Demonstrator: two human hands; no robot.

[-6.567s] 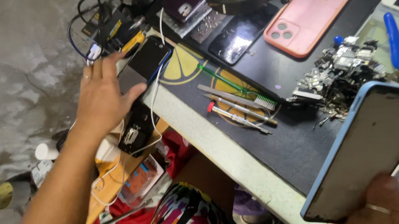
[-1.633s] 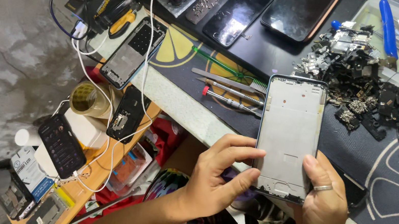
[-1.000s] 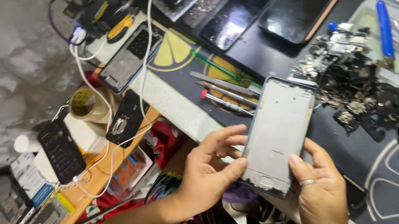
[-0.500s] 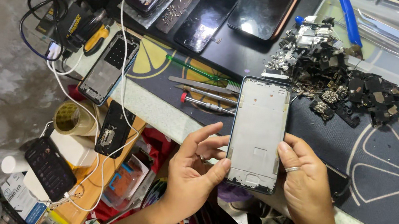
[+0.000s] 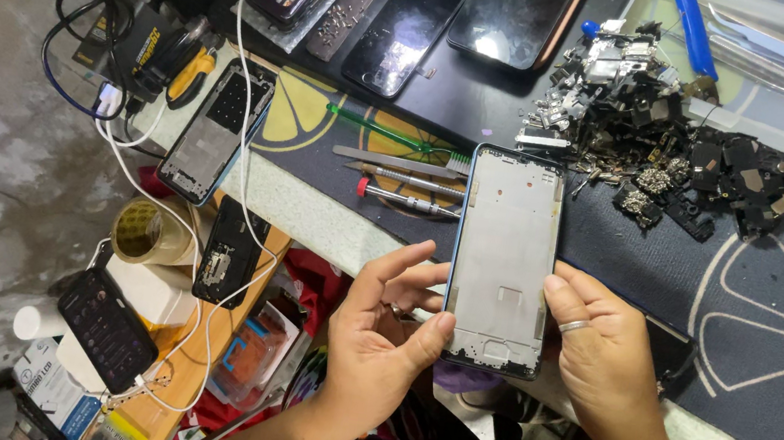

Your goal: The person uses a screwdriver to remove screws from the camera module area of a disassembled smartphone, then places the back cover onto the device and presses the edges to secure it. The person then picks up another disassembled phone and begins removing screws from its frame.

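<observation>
- While both hands grip it, the phone frame (image 5: pixel 504 261) sits upright at the middle of the view, just over the near edge of the dark work mat (image 5: pixel 761 329), inner side facing up.
- Left hand (image 5: pixel 381 345) closes on the frame's lower left edge from about seven o'clock: thumb pressed against the side, fingers curled behind it.
- Right hand (image 5: pixel 608 354), with a ring on one finger, pinches the lower right edge from about five o'clock, thumb on the rim; how the other fingers sit behind is hidden.
- As far as I can judge, stripping is done: the frame shows bare grey metal, with no board, battery or screen visible in it.
- At one o'clock from the frame lies a pile of small parts (image 5: pixel 663 155), dark boards and metal bits, which I take to be removed pieces.
- At ten o'clock, a screwdriver with a red cap (image 5: pixel 410 199), metal tweezers (image 5: pixel 400 163) and a green tool (image 5: pixel 393 133) lie touching the mat, unused now.
- Farther at ten o'clock rests a second opened phone (image 5: pixel 214 131) under a white cable (image 5: pixel 247 80); at twelve o'clock lie two dark phones (image 5: pixel 409 16).
- What is left, by my reading, is inspection or refitting: nothing is yet seated in the frame, and no tool is in hand.
</observation>
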